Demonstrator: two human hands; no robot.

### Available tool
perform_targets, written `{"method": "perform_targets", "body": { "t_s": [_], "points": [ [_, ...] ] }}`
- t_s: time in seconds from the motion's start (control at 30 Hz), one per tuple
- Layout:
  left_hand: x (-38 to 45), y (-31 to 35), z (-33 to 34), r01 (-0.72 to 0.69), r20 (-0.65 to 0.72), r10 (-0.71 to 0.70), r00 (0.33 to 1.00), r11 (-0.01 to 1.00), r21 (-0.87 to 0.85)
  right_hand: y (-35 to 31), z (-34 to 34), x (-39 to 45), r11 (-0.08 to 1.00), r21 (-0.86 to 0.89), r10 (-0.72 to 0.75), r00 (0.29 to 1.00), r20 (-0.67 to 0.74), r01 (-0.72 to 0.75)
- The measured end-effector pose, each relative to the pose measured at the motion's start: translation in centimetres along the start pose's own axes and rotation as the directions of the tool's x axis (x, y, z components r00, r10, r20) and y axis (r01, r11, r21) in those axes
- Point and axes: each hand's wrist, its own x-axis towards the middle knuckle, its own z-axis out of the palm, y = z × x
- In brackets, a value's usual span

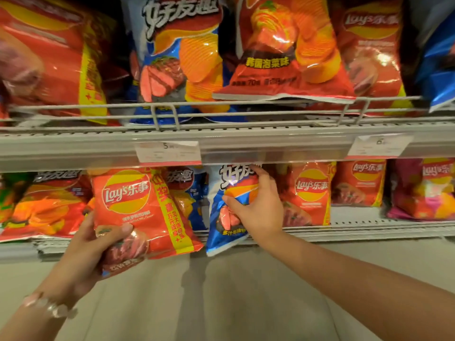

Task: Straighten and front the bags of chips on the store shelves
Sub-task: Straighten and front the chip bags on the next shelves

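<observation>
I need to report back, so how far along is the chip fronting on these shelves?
Midway, by the look of it. Done: the red bags at the lower right stand upright, facing out. In hand: left hand holds a red Lay's bag; right hand grips a blue-and-white bag. Left: the kimchi bag overhangs the upper rail.

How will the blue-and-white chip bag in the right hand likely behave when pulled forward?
The blue-and-white bag looks puffy, so probably light. Its glossy film seems slippery, and it dents under the right hand, so likely floppy. It already tilts, so it may tip.
</observation>
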Motion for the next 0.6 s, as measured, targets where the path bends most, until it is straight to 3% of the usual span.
{"method": "perform_targets", "body": {
  "t_s": [0.13,0.33,0.47,0.6],
  "points": [
    [0.2,-0.1,-0.6,-0.005,0.01,0.005,1.0,1.0,-0.011,-0.2,3.6,1.6,0.981,-0.189,0.053,0.999,0.012,-0.049],
    [0.8,0.0,1.0,-0.004,0.067,0.005,0.998,1.0,-0.024,1.1,5.3,3.4,0.94,-0.31,0.162,0.986,0.048,-0.139],
    [0.8,-0.1,2.9,0.009,0.107,-0.007,0.994,1.0,-0.015,1.1,4.6,4.5,0.96,-0.217,0.211,0.965,0.154,-0.175],
    [0.8,-0.2,4.7,0.033,0.105,-0.029,0.994,0.999,-0.033,0.4,1.5,3.6,0.978,0.037,0.193,0.955,0.225,-0.206]
  ]
}}
